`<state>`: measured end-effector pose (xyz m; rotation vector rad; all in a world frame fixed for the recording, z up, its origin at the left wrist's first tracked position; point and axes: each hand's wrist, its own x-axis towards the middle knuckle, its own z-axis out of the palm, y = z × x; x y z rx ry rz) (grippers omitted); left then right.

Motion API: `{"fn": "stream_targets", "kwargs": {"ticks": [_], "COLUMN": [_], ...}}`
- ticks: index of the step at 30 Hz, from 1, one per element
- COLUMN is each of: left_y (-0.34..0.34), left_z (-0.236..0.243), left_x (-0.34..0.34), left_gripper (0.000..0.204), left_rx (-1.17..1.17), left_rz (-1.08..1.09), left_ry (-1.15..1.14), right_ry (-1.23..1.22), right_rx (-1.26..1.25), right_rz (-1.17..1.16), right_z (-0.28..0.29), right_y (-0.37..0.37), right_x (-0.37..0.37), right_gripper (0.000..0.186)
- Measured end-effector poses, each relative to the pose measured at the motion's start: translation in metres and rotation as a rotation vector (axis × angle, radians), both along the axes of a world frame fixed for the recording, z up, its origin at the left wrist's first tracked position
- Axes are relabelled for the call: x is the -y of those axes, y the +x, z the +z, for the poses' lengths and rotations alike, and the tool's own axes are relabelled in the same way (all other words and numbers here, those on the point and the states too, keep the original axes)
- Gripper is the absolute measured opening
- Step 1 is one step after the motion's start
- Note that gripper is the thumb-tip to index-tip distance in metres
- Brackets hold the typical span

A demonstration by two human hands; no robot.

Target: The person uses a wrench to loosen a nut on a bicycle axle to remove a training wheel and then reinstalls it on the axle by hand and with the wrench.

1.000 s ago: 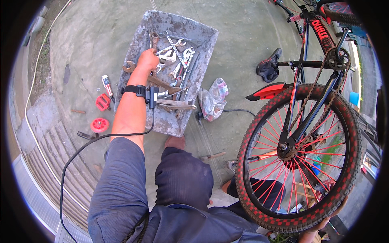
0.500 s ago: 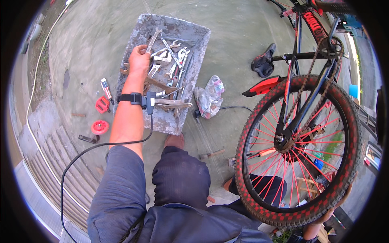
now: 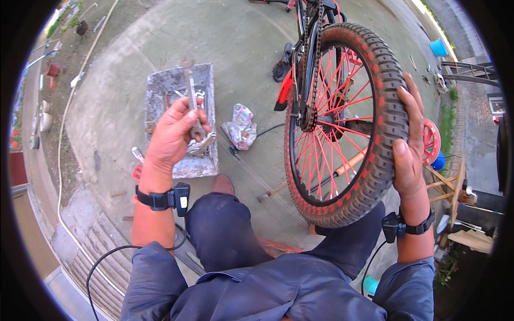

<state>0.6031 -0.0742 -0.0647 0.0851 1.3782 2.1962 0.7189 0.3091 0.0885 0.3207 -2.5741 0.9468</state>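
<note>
My left hand is closed on a long metal wrench, held upright in front of a weathered grey trough that has several more tools inside. My right hand grips the outer right side of the bicycle's rear tire, black with red checks. The wheel has red spokes, and the chain runs along its left side. A red mudguard and a black saddle show left of the wheel.
A crumpled plastic bag and a black hose lie beside the trough. A long white hose runs along the left. A blue bucket sits at the upper right, and a wooden frame stands at the right.
My left hand has lifted a wrench from the trough and drawn it toward me. My view has shifted, so my right hand on the tire now shows fully.
</note>
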Motion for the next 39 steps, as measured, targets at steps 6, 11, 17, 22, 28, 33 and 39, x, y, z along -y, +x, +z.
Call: {"fn": "stream_targets", "kwargs": {"ticks": [6,11,17,22,28,33,39], "left_y": [0.090,0.159,0.218,0.261,0.293,0.298,0.297], "left_z": [0.094,0.138,0.173,0.189,0.195,0.180,0.165], "left_x": [-0.057,-0.096,-0.133,-0.159,-0.164,-0.167,-0.183], "left_gripper": [0.029,0.028,0.029,0.027,0.024,0.017,0.012], "left_rx": [-0.189,-0.274,-0.376,-0.416,-0.589,-0.930,-1.248], "left_rz": [-0.205,-0.229,-0.282,-0.364,-0.446,-0.618,-0.640], "left_ry": [-0.109,-0.171,-0.197,-0.242,-0.515,-0.691,-0.744], "right_ry": [0.014,0.021,-0.151,-0.511,-0.894,-0.760,-0.774], "right_rx": [-0.132,-0.200,-0.203,-0.057,0.077,0.489,0.843], "right_rz": [0.000,-0.096,-0.092,0.030,0.185,0.311,0.329], "right_z": [-0.006,-0.005,0.028,0.036,0.028,-0.012,-0.040], "right_y": [0.030,0.065,0.161,0.212,0.238,0.273,0.296], "right_x": [0.006,0.015,0.007,0.005,0.006,-0.020,-0.002], "right_gripper": [0.057,0.063,0.055,0.052,0.050,0.039,0.033]}}
